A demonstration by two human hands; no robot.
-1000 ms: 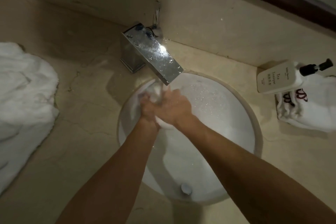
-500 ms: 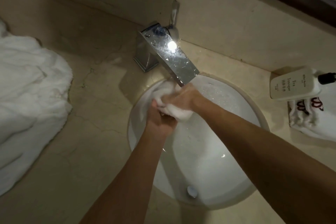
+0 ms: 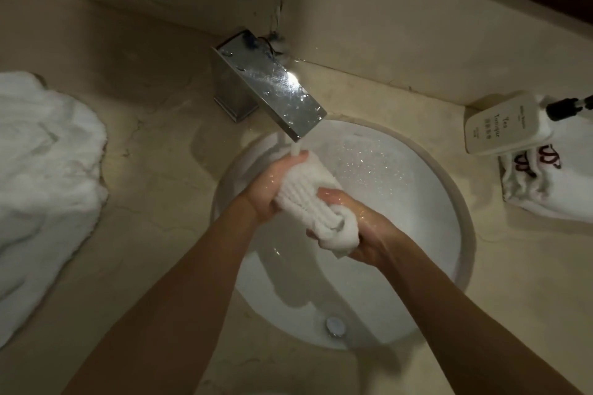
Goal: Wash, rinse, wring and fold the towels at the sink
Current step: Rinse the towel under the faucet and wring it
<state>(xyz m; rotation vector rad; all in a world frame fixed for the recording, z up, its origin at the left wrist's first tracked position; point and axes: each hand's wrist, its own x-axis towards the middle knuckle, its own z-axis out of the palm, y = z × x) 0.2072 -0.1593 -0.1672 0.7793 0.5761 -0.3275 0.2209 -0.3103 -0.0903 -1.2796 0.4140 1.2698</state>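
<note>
The towel (image 3: 309,199) I hold is white ribbed terry cloth, soaked. My faucet (image 3: 272,86) is mirror-bright metal, the sink (image 3: 417,202) glossy white ceramic, the counter (image 3: 154,202) smooth veined beige stone, the bottle (image 3: 500,125) matt white plastic.

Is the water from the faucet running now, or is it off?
Running. A thin white stream falls from the faucet spout onto the top end of the towel that both hands hold over the sink.
</note>
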